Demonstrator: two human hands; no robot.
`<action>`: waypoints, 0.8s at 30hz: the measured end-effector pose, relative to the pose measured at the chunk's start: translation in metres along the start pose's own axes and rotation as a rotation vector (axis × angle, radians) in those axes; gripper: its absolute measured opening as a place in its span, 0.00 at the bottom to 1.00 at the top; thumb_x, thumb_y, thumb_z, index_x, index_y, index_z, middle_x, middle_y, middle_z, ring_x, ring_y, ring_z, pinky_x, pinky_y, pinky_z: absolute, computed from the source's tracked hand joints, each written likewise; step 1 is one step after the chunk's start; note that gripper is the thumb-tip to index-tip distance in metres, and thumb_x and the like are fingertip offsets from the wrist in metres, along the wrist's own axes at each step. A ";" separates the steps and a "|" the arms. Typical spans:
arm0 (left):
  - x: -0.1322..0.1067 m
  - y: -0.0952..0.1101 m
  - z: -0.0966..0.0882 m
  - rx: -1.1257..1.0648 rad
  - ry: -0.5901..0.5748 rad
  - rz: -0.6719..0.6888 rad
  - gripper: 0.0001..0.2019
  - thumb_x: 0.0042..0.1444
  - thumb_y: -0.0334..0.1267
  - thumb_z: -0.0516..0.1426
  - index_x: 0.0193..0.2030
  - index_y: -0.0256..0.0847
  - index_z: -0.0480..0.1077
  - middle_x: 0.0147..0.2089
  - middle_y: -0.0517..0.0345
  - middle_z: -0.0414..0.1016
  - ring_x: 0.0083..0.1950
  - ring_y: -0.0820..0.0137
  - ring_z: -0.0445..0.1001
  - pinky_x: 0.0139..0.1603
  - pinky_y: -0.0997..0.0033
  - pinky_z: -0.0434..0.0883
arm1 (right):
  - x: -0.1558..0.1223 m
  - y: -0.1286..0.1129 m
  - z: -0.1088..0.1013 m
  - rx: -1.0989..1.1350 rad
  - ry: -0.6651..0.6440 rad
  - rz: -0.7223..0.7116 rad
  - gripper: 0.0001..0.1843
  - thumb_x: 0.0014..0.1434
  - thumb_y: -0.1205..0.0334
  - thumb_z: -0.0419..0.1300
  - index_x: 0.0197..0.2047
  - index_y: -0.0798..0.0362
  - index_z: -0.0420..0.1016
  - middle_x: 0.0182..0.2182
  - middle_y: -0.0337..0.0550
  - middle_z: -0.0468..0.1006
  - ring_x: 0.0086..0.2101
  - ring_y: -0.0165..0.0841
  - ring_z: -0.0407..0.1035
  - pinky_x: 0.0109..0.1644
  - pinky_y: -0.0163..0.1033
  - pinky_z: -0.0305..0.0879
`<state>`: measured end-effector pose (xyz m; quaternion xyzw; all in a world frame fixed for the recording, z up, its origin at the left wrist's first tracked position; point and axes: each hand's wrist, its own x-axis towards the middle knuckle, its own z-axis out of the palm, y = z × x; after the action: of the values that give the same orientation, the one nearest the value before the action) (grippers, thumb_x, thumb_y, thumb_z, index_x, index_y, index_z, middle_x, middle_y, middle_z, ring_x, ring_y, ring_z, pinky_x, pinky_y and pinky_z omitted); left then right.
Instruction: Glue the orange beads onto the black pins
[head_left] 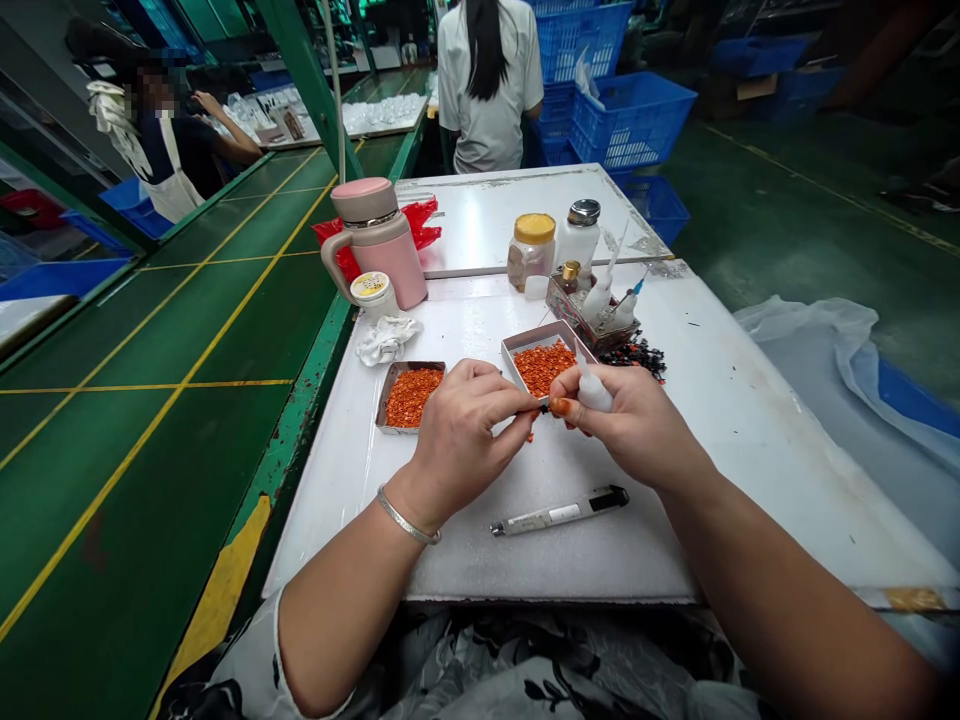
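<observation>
Left hand (457,440) is closed to a pinch on a tiny dark part (541,408), thumb and forefinger only, above the worktop (675,540) middle, beside the left tray (411,364) and right tray (534,332) of orange chips (544,367). Right hand (630,420) is curled around a soft white bottle (594,392). The part is light and easily dropped; hold by fingertips. Take the bottle by its body.

This is a factory workshop. A green painted floor (112,500) with yellow lines runs past long white work tables, and blue plastic crates (634,120) stand stacked nearby. A co-worker (172,170) in an apron stands at another table, and a person in a white shirt (487,100) stands farther along. On the near table (735,450), metal trays of orange beads (410,397) and a white squeeze bottle (595,392) suggest small-parts handwork.
</observation>
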<state>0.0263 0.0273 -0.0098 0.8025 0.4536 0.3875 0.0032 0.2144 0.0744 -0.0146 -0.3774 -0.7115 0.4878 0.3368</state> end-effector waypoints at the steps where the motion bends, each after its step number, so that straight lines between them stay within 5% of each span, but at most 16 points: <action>1: 0.000 0.000 0.000 0.008 -0.005 0.002 0.04 0.59 0.32 0.61 0.36 0.39 0.78 0.33 0.57 0.81 0.38 0.67 0.71 0.43 0.63 0.71 | 0.000 0.000 0.000 -0.009 0.001 0.002 0.05 0.56 0.65 0.60 0.29 0.54 0.73 0.22 0.33 0.71 0.25 0.26 0.61 0.30 0.34 0.55; 24: 0.000 0.001 0.000 0.073 0.009 -0.002 0.03 0.58 0.31 0.61 0.36 0.39 0.78 0.32 0.56 0.80 0.38 0.66 0.70 0.42 0.63 0.70 | -0.001 -0.003 0.008 -0.112 0.134 -0.020 0.06 0.58 0.60 0.61 0.32 0.53 0.73 0.26 0.37 0.76 0.28 0.30 0.67 0.35 0.36 0.59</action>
<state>0.0267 0.0263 -0.0095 0.8000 0.4680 0.3744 -0.0276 0.2072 0.0687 -0.0139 -0.4204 -0.7171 0.4177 0.3667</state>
